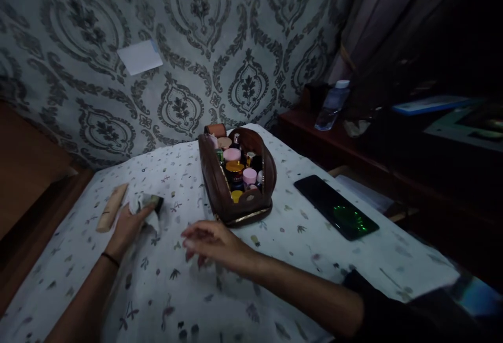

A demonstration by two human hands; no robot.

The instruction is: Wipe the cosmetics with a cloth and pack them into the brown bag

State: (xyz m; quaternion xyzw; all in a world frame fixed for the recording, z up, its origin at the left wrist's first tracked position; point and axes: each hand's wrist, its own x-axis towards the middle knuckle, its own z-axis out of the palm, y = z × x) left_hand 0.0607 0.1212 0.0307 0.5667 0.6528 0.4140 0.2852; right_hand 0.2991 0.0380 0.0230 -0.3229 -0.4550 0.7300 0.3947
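My left hand [131, 222] is closed around a crumpled white wipe or cloth [151, 221], with a small dark-ended item [157, 203] poking out beside it; its kind is unclear. A beige tube [112, 207] lies on the patterned sheet just left of that hand. My right hand [210, 240] hovers over the sheet with its fingers loosely bent and apart, holding nothing. Beyond it stands a brown cosmetic bag [238, 212], unzipped. Inside sit several jars and bottles, among them a pink-lidded jar [249, 176] and an amber-lidded jar [234, 168].
A black phone [336, 206] with a green glow lies on the right. Behind the bag is a brown cylindrical item [215, 130]. A clear water bottle [333, 106] stands on a dark red shelf [298, 122]. Wooden furniture [31, 159] borders the left side.
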